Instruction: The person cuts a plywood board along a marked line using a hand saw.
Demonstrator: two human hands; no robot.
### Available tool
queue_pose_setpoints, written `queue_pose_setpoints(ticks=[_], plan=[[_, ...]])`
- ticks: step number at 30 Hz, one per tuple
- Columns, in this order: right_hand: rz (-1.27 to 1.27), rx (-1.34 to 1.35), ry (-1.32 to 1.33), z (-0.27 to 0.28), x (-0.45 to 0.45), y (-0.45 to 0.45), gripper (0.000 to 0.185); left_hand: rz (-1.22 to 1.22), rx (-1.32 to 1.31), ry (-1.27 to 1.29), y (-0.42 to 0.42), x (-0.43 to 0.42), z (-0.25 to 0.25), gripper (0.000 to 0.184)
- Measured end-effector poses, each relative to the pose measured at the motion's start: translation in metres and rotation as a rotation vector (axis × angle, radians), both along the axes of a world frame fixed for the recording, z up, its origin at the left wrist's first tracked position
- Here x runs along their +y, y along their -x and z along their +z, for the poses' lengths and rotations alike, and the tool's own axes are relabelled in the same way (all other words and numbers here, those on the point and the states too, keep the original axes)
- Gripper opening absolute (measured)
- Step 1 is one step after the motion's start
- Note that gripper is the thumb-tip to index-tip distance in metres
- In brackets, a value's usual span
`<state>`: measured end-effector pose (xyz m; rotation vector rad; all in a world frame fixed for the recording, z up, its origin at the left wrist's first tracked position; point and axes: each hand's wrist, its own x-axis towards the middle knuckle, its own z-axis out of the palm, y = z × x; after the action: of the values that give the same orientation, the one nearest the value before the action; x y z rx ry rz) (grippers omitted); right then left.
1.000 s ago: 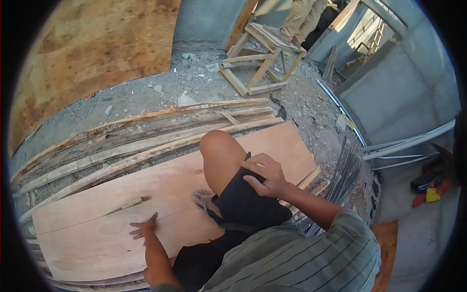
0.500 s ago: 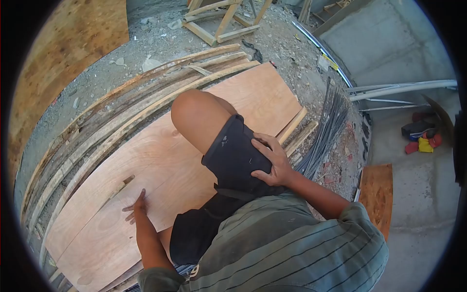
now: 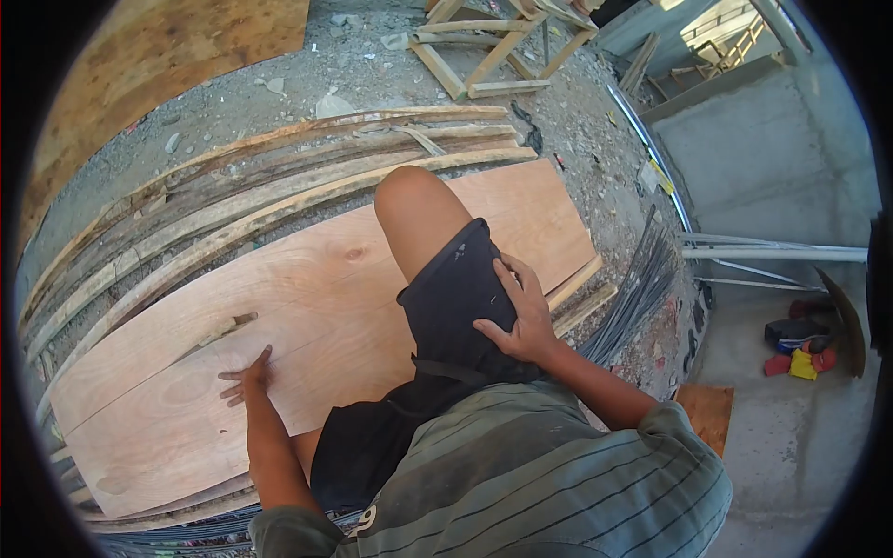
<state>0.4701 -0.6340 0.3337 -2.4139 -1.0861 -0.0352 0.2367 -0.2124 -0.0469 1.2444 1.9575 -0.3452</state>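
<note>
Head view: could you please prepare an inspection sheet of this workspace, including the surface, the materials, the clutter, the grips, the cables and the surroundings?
Surface: ground rough, strewn with stones.
Job's things: plywood lying flat, with a long line along it; seam or split, cannot tell.
Clutter: planks beside the plywood; thin rods bundled on the ground.
Grips: left hand spread on the plywood; right hand open on the shorts.
Cables: none certain; dark strip unclear.
Surroundings: grey wall, pipes, wooden stand.

a building site — bare concrete walls (image 3: 763, 158), rubble-strewn ground (image 3: 372, 74), lengths of rough timber (image 3: 437, 166), a plywood sheet (image 3: 321, 312), dark metal rods (image 3: 637, 302) and a crude wooden stand (image 3: 498, 53) all show it.
</note>
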Motion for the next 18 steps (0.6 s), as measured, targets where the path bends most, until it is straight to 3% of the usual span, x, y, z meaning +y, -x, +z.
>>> queue_pose_setpoints(ticks=[6, 9, 18], plan=[[-0.096, -0.055, 0.069, -0.024, 0.013, -0.042, 0.099, -0.016, 0.168, -0.07, 0.002, 0.0, -0.005, 0.173], [-0.157, 0.054, -0.058, -0.054, 0.001, -0.077, 0.102, -0.01, 0.197, -0.094, 0.007, -0.001, -0.011, 0.172], [0.035, 0.251, -0.057, -0.093, 0.006, -0.206, 0.099, -0.013, 0.29, 0.073, -0.021, 0.022, 0.011, 0.174]])
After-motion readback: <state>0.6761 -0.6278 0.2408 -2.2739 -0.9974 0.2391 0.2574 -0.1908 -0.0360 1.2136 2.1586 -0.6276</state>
